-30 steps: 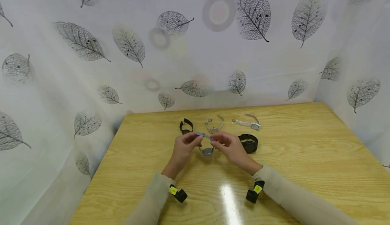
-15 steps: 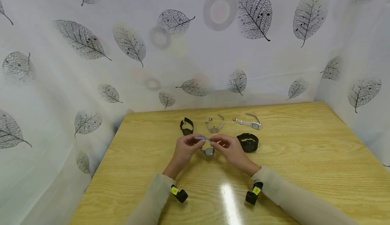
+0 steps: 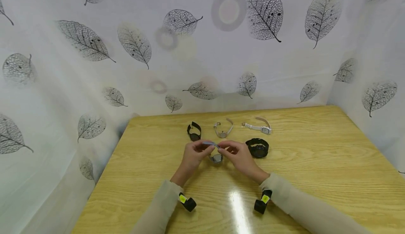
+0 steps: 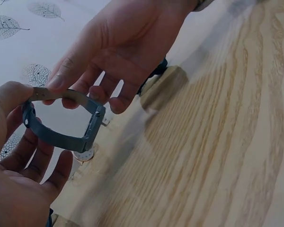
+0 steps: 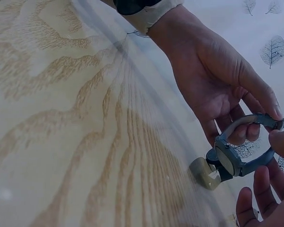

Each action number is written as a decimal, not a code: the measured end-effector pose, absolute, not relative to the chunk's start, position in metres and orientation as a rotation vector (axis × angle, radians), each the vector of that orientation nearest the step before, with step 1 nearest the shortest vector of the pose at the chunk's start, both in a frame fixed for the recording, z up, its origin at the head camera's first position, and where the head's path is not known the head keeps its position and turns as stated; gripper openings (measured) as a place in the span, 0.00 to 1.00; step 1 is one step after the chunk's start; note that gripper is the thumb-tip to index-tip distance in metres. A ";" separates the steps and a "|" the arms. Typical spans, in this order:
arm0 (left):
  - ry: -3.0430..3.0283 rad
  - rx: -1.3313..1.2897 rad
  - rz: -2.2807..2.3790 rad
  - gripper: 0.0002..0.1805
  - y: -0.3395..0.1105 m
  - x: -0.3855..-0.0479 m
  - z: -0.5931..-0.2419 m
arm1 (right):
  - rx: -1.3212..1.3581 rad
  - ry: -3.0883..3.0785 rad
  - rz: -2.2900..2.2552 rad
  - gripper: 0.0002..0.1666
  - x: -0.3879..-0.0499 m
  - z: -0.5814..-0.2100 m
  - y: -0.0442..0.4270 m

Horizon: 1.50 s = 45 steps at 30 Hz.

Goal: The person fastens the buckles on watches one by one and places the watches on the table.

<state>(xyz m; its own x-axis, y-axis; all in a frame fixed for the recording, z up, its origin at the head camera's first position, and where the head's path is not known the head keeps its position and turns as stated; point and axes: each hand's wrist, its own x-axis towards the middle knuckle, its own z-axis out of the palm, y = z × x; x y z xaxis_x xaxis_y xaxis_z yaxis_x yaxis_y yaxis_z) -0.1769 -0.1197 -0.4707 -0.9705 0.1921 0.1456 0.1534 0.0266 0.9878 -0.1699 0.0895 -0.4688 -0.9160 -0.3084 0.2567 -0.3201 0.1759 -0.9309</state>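
Observation:
Both hands hold a grey-blue wristwatch [image 3: 217, 158] above the table, its strap bent into a loop with the case hanging on the near side. My left hand [image 3: 192, 156] pinches the strap between thumb and fingers at the left. From the right, my right hand [image 3: 242, 159] pinches the same strap close by. In the left wrist view the strap [image 4: 59, 139] forms a ring, and the case is seen edge-on. The right wrist view shows the watch face [image 5: 227, 157] turned sideways. Fingers partly cover where the strap ends meet, so I cannot tell whether it is buckled.
Behind the hands lie a black watch [image 3: 194, 136], a slim pale-strapped watch [image 3: 223, 134] and a white rectangular watch [image 3: 265, 130]. A chunky black watch [image 3: 258, 151] lies just beyond the right hand. The wooden table [image 3: 142, 156] meets a leaf-print curtain [image 3: 202, 61] at the back.
The pinched part of the strap has dropped slightly and the fingers cover more of it. The watch case has turned a little and shifted slightly right. Both hands keep their grip.

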 end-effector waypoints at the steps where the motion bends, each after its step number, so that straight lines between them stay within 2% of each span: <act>1: 2.243 0.378 2.143 0.10 -0.119 -0.177 -0.471 | 0.636 -2.400 1.907 0.14 -0.173 -0.474 0.090; 7: 2.295 0.383 2.175 0.11 -0.113 -0.177 -0.471 | 0.655 -2.368 1.950 0.13 -0.175 -0.475 0.092; 16: 2.436 0.445 2.131 0.09 -0.106 -0.182 -0.461 | 0.724 -2.424 1.812 0.20 -0.191 -0.452 0.106; 25: 2.604 0.546 2.060 0.07 -0.100 -0.187 -0.461 | 0.921 -2.542 1.499 0.18 -0.208 -0.419 0.105; 37: 2.755 0.543 1.925 0.06 -0.091 -0.177 -0.442 | 1.034 -2.474 1.443 0.12 -0.209 -0.419 0.096; 45: 2.746 0.596 1.972 0.10 -0.098 -0.186 -0.462 | 0.944 -2.549 1.501 0.11 -0.208 -0.420 0.099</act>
